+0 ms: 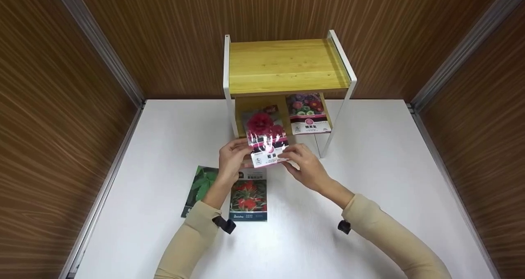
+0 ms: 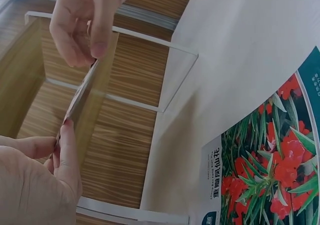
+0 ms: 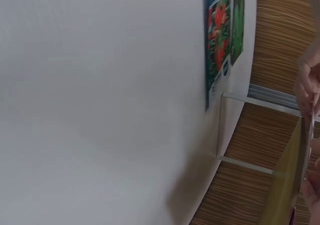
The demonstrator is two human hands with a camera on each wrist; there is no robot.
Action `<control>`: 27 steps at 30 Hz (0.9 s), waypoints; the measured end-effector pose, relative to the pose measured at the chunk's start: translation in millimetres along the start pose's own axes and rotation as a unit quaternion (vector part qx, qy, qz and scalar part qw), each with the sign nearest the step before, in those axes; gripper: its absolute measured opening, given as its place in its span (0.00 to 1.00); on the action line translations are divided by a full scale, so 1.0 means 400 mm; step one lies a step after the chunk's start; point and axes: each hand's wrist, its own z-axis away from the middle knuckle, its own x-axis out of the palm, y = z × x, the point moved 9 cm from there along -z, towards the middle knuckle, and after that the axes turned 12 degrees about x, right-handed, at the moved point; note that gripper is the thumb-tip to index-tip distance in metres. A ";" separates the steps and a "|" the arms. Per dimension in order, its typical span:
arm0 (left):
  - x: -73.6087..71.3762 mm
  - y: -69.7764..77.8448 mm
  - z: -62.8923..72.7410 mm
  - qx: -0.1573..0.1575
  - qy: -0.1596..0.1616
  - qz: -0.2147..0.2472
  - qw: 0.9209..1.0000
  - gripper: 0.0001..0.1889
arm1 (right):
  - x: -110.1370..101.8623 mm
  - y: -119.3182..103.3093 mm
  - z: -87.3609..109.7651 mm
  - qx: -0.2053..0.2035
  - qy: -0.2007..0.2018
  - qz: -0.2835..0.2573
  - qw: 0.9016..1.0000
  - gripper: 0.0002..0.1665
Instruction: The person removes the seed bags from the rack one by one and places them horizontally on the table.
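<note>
Sleeves (image 1: 188,242) foremost, left hand (image 1: 233,161) and right hand (image 1: 307,167) pinch pink-flower packet (image 1: 265,135) by edges, likely shelving it; next needs level lowering onto lower shelf (image 1: 251,101).

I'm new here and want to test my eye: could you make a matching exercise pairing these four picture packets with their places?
1. Pink-flower packet
2. Mixed-flower packet
3. Red-flower packet
4. Green-leaf packet

A. On the table, left one of two
B. On the lower shelf, right side
C. On the table, right one of two
D. Held by left hand and right hand

Pairs: 1-D, 2-B, 3-C, 4-A
</note>
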 end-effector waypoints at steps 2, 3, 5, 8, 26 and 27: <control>-0.003 0.000 0.001 0.000 -0.002 0.001 1.000 0.15 | -0.008 0.012 -0.006 0.039 -0.003 -0.034 0.999 0.13; -0.004 -0.001 0.001 0.000 -0.003 0.001 1.000 0.15 | -0.011 0.019 -0.009 0.059 -0.003 -0.052 0.997 0.13; -0.007 -0.004 0.001 -0.001 -0.004 -0.002 1.000 0.15 | -0.017 0.034 -0.014 0.100 -0.004 -0.085 0.991 0.13; -0.012 -0.010 0.002 -0.003 -0.003 -0.009 1.000 0.15 | -0.018 0.060 -0.017 0.155 0.000 -0.135 0.979 0.14; -0.016 -0.020 0.021 0.001 -0.009 -0.011 1.000 0.14 | 0.023 0.166 -0.017 0.374 -0.023 -0.299 0.878 0.20; -0.015 -0.021 0.021 0.000 -0.009 -0.011 1.000 0.14 | 0.027 0.169 -0.017 0.381 -0.027 -0.305 0.873 0.20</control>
